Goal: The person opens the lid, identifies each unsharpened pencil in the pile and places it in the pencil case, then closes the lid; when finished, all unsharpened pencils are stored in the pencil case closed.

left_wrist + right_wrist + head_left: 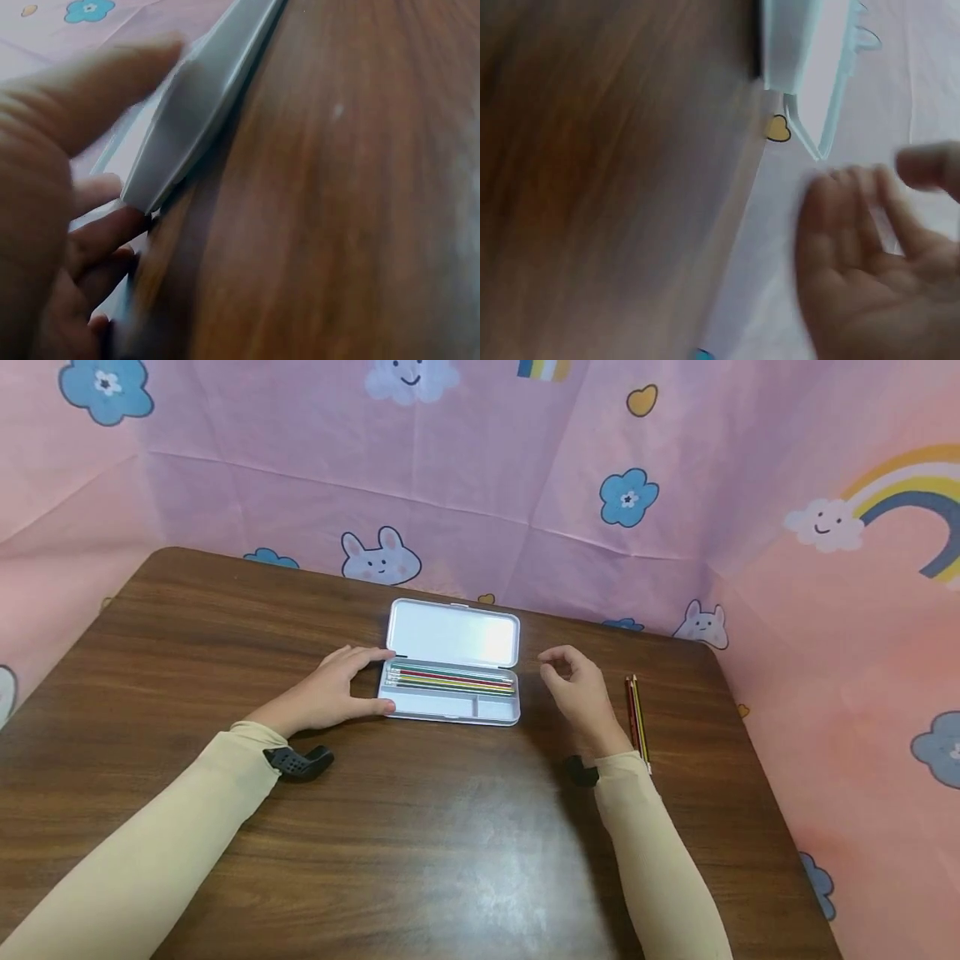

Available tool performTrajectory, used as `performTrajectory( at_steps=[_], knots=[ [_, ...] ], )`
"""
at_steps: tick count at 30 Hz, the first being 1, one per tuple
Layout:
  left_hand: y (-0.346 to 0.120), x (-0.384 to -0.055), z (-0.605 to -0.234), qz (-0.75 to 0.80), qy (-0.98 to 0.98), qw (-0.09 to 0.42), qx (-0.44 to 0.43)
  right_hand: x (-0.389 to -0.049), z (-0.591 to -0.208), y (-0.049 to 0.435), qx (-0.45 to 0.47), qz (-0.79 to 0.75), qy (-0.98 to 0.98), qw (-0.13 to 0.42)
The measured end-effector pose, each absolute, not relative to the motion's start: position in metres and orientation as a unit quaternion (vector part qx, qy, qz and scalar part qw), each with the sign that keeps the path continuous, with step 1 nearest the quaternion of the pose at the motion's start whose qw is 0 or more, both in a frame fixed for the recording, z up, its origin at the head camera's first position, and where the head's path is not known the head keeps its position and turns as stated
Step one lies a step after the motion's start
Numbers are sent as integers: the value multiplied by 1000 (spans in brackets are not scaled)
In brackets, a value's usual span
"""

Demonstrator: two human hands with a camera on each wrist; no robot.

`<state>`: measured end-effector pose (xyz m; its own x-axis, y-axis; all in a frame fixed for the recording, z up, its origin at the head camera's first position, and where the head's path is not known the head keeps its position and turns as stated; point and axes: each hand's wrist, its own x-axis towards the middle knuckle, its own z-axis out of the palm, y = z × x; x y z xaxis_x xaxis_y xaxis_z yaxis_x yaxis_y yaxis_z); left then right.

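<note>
A white pencil case [427,703] lies with its lid [453,633] folded back, away from the person. Several striped pencils [450,681] lie side by side in its long rear compartment. My left hand [330,693] grips the case's left end, thumb at the front corner and fingers near the hinge; the left wrist view shows the thumb along the white case wall [187,112]. My right hand [581,693] hovers right of the case with fingers loosely bent and nothing held. In the right wrist view the right hand [870,255] is blurred, apart from the case [787,45].
A few more striped pencils [637,718] lie together on the brown wooden table [420,860], right of the right hand and partly behind the wrist. Black wrist devices [300,762] sit on both sleeves. A pink printed cloth [465,468] hangs behind and beside the table.
</note>
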<state>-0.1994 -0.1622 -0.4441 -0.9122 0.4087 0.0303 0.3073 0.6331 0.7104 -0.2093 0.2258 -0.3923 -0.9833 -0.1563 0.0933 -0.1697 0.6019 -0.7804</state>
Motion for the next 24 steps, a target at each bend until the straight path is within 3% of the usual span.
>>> performTrajectory(
  at_steps=[4, 7, 14, 24],
  knots=[
    [-160, -199, -440, 439, 884, 37, 155, -209, -401, 229, 34, 539, -834, -112],
    [-155, -201, -433, 485, 867, 43, 109, -210, -406, 227, 20, 568, -806, -164],
    [-151, -207, -424, 513, 837, 170, 85, -214, -417, 225, 58, 562, -799, -206],
    [-151, -207, -421, 550, 815, 163, 76, -217, -419, 222, 85, 588, -781, -192]
  ],
)
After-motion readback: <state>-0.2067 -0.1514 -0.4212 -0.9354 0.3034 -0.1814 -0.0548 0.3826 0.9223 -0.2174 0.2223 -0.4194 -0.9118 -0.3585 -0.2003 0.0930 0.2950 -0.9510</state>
